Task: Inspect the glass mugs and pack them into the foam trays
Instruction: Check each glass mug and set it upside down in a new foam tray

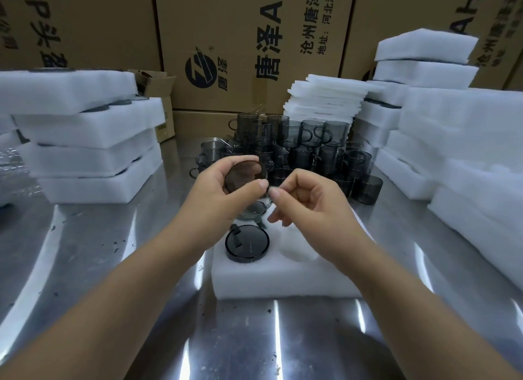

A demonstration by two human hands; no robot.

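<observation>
Two hands meet at the centre of the head view over a steel table (93, 266). The left hand (223, 190) is curled around a smoked glass mug (245, 176), thumb below and fingers over the top, with its round end turned toward the camera, so its long axis runs roughly away from the viewer. The right hand (305, 195) is half closed just beside it, thumb and forefinger pinched at the mug's lower right edge; whether they grip the handle I cannot tell. Directly below, toward the lower centre, lies a foam tray (283, 280) with one mug (246, 245) already seated and an empty pocket (298, 245) to its right. The pocket sits under the right hand, so lowering looks like a short downward move. Unpacked mugs (297, 147) cluster behind, mid-frame.
</observation>
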